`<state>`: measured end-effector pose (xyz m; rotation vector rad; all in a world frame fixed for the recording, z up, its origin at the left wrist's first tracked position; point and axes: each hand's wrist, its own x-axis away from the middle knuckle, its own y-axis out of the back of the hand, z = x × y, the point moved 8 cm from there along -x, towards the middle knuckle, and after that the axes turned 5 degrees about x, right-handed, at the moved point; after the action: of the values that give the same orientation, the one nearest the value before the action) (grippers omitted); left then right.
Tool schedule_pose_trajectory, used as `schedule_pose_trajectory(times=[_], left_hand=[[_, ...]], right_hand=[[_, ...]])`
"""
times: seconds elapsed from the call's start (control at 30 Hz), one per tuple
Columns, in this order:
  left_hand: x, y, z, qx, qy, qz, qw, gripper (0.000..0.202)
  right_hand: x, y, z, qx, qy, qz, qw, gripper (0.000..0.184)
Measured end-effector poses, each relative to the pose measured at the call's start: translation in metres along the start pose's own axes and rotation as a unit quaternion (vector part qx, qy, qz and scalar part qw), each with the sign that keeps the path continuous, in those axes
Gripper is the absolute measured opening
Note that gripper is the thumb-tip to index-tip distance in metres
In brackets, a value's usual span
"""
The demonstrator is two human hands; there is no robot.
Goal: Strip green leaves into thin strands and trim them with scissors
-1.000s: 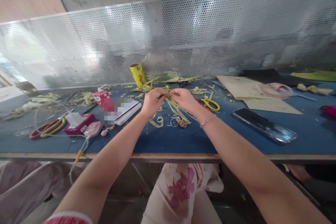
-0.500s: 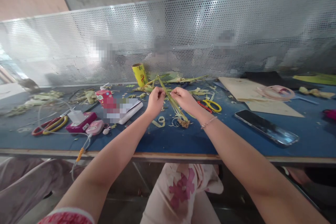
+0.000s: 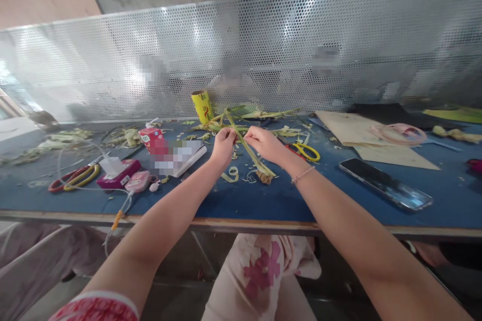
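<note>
Slanting between my hands is a bundle of long green leaf strips, husk-like, with a brown stub at its near end on the blue table. My left hand pinches at the bundle's left side, fingertips together. On the other side, my right hand is closed too, thumb and fingers pressed together against the strips. What exactly each fingertip grips is too small to make out. Behind my hands lie more green leaves. Scissors with red and yellow handles are partly hidden behind my right wrist.
A yellow tube stands before the perforated metal screen. Leftward are a pink carton, a purple power block with cables, and other scissors. A phone and cardboard sheets lie right.
The strips' near end looks narrower, less fanned out than before. Both hands stay close together at the bundle with small finger shifts. The whole view has moved slightly.
</note>
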<state>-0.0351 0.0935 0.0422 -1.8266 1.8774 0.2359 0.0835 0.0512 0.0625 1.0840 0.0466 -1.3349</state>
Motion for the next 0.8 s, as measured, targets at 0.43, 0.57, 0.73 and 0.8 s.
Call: schedule_pose_trajectory(times=[0.43, 0.57, 0.73, 0.8], left_hand=[[0.007, -0.016, 0.0, -0.033, 0.024, 0.113, 0.993, 0.022], [0.01, -0.017, 0.007, 0.002, 0.055, 0.122, 0.991, 0.029], [0.01, -0.014, 0.007, 0.025, 0.027, 0.128, 0.991, 0.035], [0.011, -0.016, 0.006, 0.05, 0.03, 0.139, 0.989, 0.037]], right_hand=[[0.002, -0.01, 0.0, -0.06, -0.022, 0.011, 0.998, 0.025], [0.003, -0.012, -0.005, -0.161, -0.046, -0.003, 0.986, 0.022], [0.005, -0.024, -0.012, -0.264, -0.094, 0.016, 0.96, 0.024], [0.006, -0.028, -0.013, -0.294, -0.112, 0.017, 0.949, 0.025]])
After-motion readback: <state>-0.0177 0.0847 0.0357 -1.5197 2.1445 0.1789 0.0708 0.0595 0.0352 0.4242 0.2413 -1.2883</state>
